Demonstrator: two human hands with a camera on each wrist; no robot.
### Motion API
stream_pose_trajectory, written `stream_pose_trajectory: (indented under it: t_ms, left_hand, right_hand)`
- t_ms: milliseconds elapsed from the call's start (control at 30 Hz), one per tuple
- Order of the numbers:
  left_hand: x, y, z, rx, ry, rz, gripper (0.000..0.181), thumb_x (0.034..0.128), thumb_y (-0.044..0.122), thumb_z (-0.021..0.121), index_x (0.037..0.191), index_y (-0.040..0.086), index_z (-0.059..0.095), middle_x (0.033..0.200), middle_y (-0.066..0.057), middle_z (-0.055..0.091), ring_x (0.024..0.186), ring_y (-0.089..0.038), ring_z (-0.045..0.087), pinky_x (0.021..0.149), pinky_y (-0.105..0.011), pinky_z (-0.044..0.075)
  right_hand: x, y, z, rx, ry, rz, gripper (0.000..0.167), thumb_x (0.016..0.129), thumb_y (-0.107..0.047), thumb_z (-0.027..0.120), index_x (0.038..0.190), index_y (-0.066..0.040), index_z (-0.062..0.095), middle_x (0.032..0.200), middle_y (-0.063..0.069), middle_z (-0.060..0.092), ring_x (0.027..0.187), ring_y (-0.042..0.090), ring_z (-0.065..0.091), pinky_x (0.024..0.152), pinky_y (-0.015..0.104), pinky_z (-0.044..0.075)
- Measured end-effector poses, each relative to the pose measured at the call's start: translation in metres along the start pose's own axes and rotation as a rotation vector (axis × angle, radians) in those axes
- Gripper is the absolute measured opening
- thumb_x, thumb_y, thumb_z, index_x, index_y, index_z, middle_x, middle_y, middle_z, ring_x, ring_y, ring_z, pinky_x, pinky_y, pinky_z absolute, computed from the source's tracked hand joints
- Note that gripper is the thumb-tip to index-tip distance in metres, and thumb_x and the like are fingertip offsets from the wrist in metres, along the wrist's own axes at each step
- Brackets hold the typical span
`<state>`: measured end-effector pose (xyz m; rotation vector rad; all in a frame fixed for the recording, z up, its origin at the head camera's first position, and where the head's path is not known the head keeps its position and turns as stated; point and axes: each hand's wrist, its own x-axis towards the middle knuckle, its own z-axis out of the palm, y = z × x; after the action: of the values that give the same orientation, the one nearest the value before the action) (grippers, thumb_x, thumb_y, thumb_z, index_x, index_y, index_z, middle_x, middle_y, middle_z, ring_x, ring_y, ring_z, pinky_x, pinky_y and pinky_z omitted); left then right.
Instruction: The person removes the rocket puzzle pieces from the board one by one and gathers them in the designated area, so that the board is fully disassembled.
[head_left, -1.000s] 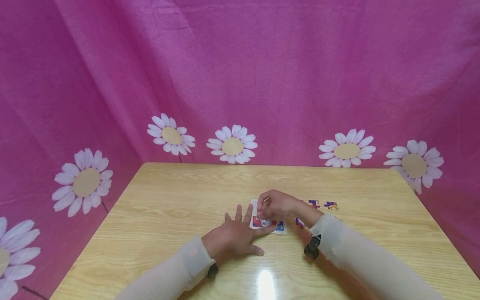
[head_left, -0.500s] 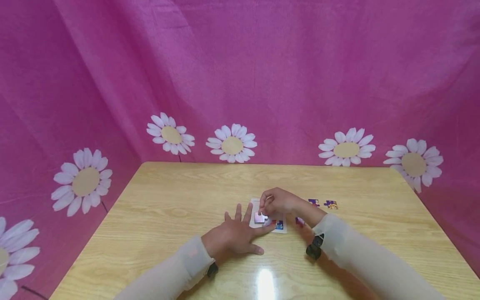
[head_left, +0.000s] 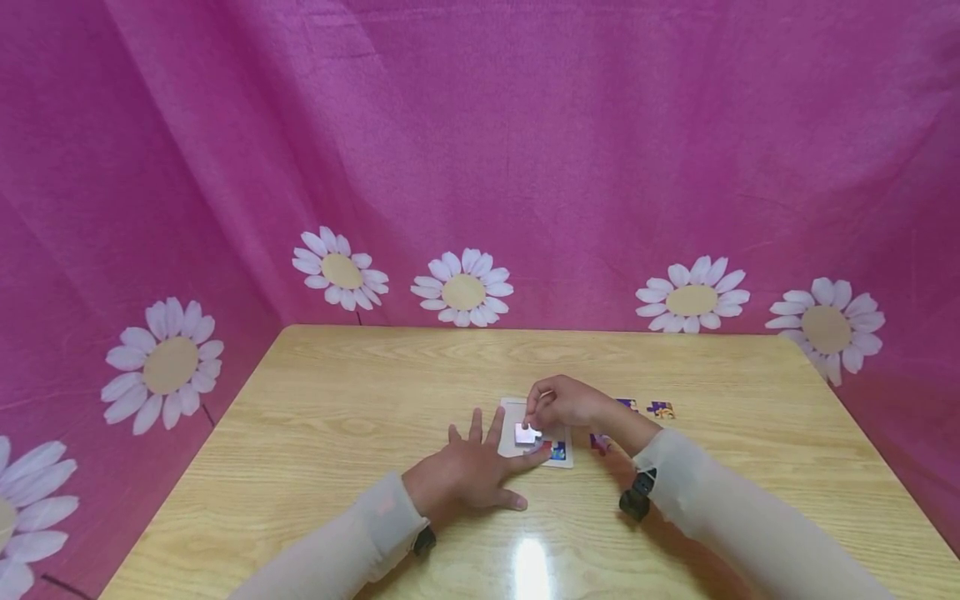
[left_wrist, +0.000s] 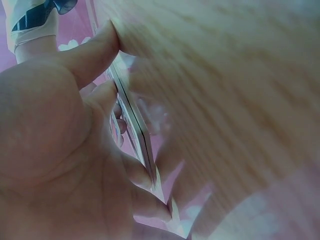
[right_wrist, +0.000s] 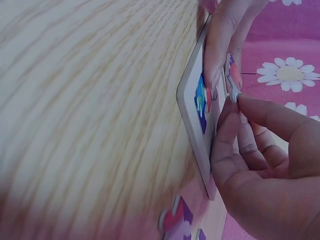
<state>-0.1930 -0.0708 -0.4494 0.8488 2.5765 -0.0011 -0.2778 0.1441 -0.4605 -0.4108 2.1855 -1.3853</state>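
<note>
In the head view, a white puzzle tray (head_left: 513, 408) lies flat on the table between the hands. My right hand (head_left: 567, 405) pinches a puzzle piece (head_left: 527, 435) between thumb and finger, over the tray; its face looks pale with glare. Seen from the right wrist, that piece (right_wrist: 232, 75) is tilted and shows red and purple. My left hand (head_left: 474, 472) lies with fingers spread at the tray's near left, the index finger reaching over its near edge. Beside that fingertip, a blue and red piece (head_left: 558, 451) sits in the tray.
Right of the tray lie loose puzzle pieces: one orange and purple (head_left: 662, 410), one purple (head_left: 628, 404) partly behind the right forearm, one red and purple (head_left: 598, 443). Wood-grain table (head_left: 360, 392) surrounds them. A pink flowered curtain (head_left: 570, 167) stands behind the table.
My right hand has shifted slightly right with the piece. The piece's face, red and coloured one second ago, now looks pale and shiny. The left hand has stayed in place.
</note>
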Motion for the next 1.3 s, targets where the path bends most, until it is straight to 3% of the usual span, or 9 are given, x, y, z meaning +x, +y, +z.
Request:
stream_pose_trajectory:
  t_ms: [333, 633, 933, 1133, 1300]
  left_hand:
    - [0.000, 0.000, 0.001, -0.012, 0.002, -0.001, 0.073, 0.0935, 0.072, 0.055, 0.154, 0.066, 0.014, 0.171, -0.026, 0.001, 0.151, -0.059, 0.010, 0.108, -0.081, 0.025]
    - [0.001, 0.000, 0.002, -0.005, 0.009, -0.002, 0.073, 0.0928, 0.073, 0.055, 0.153, 0.067, 0.014, 0.171, -0.026, 0.001, 0.151, -0.059, 0.012, 0.107, -0.081, 0.026]
    - [0.001, 0.001, 0.000, -0.009, 0.007, -0.001, 0.073, 0.0932, 0.072, 0.054, 0.154, 0.066, 0.013, 0.171, -0.025, 0.000, 0.151, -0.058, 0.011, 0.108, -0.081, 0.025]
    - [-0.001, 0.001, 0.000, -0.026, 0.003, 0.001, 0.074, 0.0932, 0.072, 0.054, 0.154, 0.066, 0.012, 0.171, -0.025, -0.001, 0.152, -0.058, 0.009, 0.109, -0.081, 0.023]
    - [-0.001, 0.001, 0.000, -0.026, 0.006, -0.002, 0.075, 0.0929, 0.072, 0.055, 0.154, 0.066, 0.011, 0.171, -0.025, -0.001, 0.152, -0.058, 0.009, 0.109, -0.080, 0.024]
  right_hand:
    - [-0.007, 0.002, -0.004, 0.029, 0.004, -0.011, 0.013, 0.087, 0.009, 0.071, 0.097, 0.006, 0.065, 0.088, 0.012, 0.076, 0.082, 0.016, 0.069, 0.079, 0.028, 0.054]
    - [-0.016, 0.007, -0.011, -0.037, 0.032, -0.016, 0.012, 0.087, 0.004, 0.075, 0.095, 0.002, 0.066, 0.087, 0.009, 0.076, 0.081, 0.015, 0.066, 0.079, 0.028, 0.050]
    - [-0.031, 0.013, -0.019, 0.064, -0.008, -0.057, 0.013, 0.088, 0.006, 0.071, 0.098, 0.009, 0.062, 0.091, 0.013, 0.074, 0.082, 0.016, 0.067, 0.077, 0.028, 0.055]
    - [-0.041, 0.018, -0.027, 0.025, -0.021, -0.072, 0.015, 0.091, 0.002, 0.072, 0.100, 0.009, 0.063, 0.092, 0.009, 0.073, 0.083, 0.015, 0.065, 0.081, 0.031, 0.057]
    - [-0.053, 0.022, -0.030, 0.035, -0.004, -0.057, 0.015, 0.091, 0.001, 0.073, 0.100, 0.009, 0.063, 0.089, 0.008, 0.073, 0.078, 0.014, 0.064, 0.073, 0.029, 0.056]
